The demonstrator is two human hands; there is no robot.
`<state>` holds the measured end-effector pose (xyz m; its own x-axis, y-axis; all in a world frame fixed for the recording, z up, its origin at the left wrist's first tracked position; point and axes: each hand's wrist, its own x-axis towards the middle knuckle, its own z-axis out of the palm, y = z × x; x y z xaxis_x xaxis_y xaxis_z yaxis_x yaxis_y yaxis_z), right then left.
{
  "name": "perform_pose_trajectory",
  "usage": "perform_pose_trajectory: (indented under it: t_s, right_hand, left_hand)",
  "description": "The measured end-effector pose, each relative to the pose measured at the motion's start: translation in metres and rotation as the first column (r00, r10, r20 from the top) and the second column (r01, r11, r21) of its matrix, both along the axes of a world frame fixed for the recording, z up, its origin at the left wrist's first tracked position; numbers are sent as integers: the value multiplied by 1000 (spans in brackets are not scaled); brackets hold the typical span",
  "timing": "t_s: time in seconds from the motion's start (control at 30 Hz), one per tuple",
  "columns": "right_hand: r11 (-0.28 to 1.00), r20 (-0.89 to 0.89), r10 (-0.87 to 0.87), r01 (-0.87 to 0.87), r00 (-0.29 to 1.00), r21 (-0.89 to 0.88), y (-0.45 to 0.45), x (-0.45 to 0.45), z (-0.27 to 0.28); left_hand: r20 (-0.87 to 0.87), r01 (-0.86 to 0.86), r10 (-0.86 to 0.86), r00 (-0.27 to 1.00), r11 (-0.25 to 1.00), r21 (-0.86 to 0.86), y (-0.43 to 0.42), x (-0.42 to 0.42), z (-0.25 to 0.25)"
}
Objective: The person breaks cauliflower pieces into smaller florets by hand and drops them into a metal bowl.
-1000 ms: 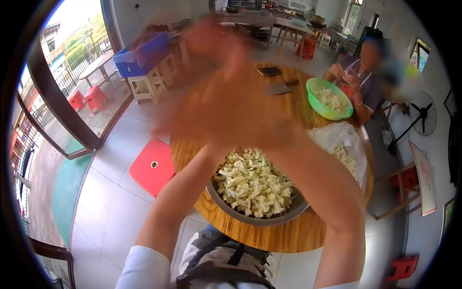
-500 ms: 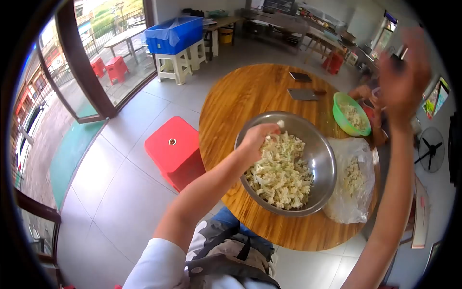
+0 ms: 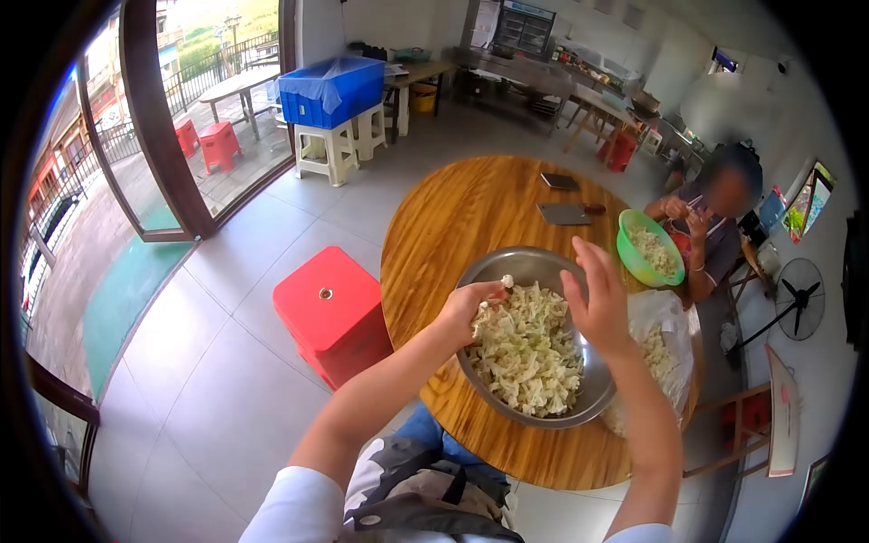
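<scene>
A steel bowl stands on the round wooden table in front of me, heaped with pale cauliflower pieces. At its left rim, my left hand is closed, pinching a small cauliflower floret that shows at the fingertips. My right hand is above the bowl's right side, fingers stretched out and thumb apart, holding nothing. To the right of the bowl lies a clear plastic bag with more cauliflower, partly hidden by my right forearm.
A cleaver and a dark flat object lie on the table. At the right, a person sits behind a green basin of cauliflower. A red stool stands left of the table, a fan far right.
My right hand has come down from high at the upper right to over the bowl. My left hand stays at the bowl's left rim with the floret. The view has tilted slightly upward.
</scene>
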<state>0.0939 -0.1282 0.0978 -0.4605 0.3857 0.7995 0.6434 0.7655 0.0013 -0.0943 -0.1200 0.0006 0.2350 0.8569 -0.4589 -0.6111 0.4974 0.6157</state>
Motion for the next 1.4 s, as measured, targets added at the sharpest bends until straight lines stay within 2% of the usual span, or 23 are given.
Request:
perform_pose_trajectory:
  t_s: [0.07, 0.17, 0.23, 0.27, 0.4, 0.5, 0.53, 0.6, 0.67, 0.7, 0.73, 0.77, 0.8, 0.83, 0.87, 0.9, 0.93, 0.97, 1.0, 1.1, 1.2, 1.3, 1.4]
  right_hand:
    - [836, -102, -212, 126, 972, -534, 8, 29, -33]
    - [385, 95, -206, 170, 974, -907, -3, 69, -75]
    - [536, 10, -175, 104, 985, -837, -14, 83, -103]
    - [516, -7, -209, 104, 978, -851, -23, 82, -101]
    - [521, -66, -330, 123, 942, -844, -38, 88, -114]
    - [580, -282, -358, -25, 890, -814, -33, 90, -112]
    - [543, -316, -365, -76, 876, -836, -26, 93, -111]
    - [687, -270, -290, 3, 918, -727, -13, 97, -106]
    - [836, -53, -349, 286, 935, -469, -16, 97, -45]
    - [926, -110, -337, 308, 935, -218, -15, 104, -12]
    - [960, -257, -270, 282, 928, 9, -15, 112, 26]
    - [942, -484, -234, 321, 843, 103, -14, 122, 62]
    - [930, -768, -35, 301, 639, 209, -5, 127, 94]
    - [896, -837, 86, 325, 540, 302, 3, 123, 122]
    - [874, -776, 91, 324, 625, 363, 13, 109, 140]
    - [856, -680, 51, 318, 732, 407, 25, 95, 150]
    - [856, -533, -20, 289, 846, 428, 40, 78, 150]
    - [873, -359, -71, 232, 931, 429, 53, 55, 145]
    - [882, -198, -85, 166, 977, 441, 63, 31, 142]
    - [863, -36, 0, 18, 999, 505, 69, 11, 136]
    - [792, 182, 189, -259, 965, 553, 37, 22, 101]
    - [847, 426, 84, -290, 901, 446, 0, 43, 31]
    - [977, -13, 17, -14, 1000, 214, -10, 75, 10]
  left_hand:
    - [16, -12, 11, 1000, 1000, 24, -2, 2, 6]
    - [5, 17, -17, 1000, 999, 40, -4, 9, 1]
    - [-9, 24, -23, 1000, 995, 99, 0, 19, -11]
    - [-66, 16, -8, 998, 992, 125, 0, 23, -11]
    - [13, -50, 49, 999, 994, 95, 7, 22, -24]
    - [136, -122, 101, 986, 980, 160, 10, 23, -39]
    - [185, -90, 60, 981, 982, 163, 11, 21, -42]
    - [208, -120, 86, 974, 980, 160, 13, 22, -47]
    - [147, -182, 169, 975, 980, 83, 2, 22, -29]
    - [177, -161, 145, 973, 984, 78, 5, 19, -33]
    - [222, -137, 118, 968, 988, 73, 11, 16, -41]
    - [182, -168, 153, 971, 983, 73, 4, 20, -27]
    - [140, -198, 187, 972, 977, 73, -4, 23, -13]
    - [70, -210, 204, 976, 974, 86, -9, 22, -3]
    - [-13, -195, 197, 980, 976, 95, -11, 24, -5]
    - [104, -217, 206, 973, 971, 100, -8, 25, -15]
    - [218, -107, 57, 974, 968, 225, 11, 16, -50]
    - [150, -96, 76, 986, 987, 128, 3, 17, -32]
    - [113, -116, 98, 989, 980, 164, 2, 22, -24]
    - [75, -153, 142, 987, 972, 180, -1, 23, -19]
    - [2, -103, 105, 994, 969, 223, -1, 32, 0]
    - [-87, -14, 30, 996, 982, 187, 9, 35, 11]
    - [-214, 58, 2, 977, 960, 272, 9, 40, 42]
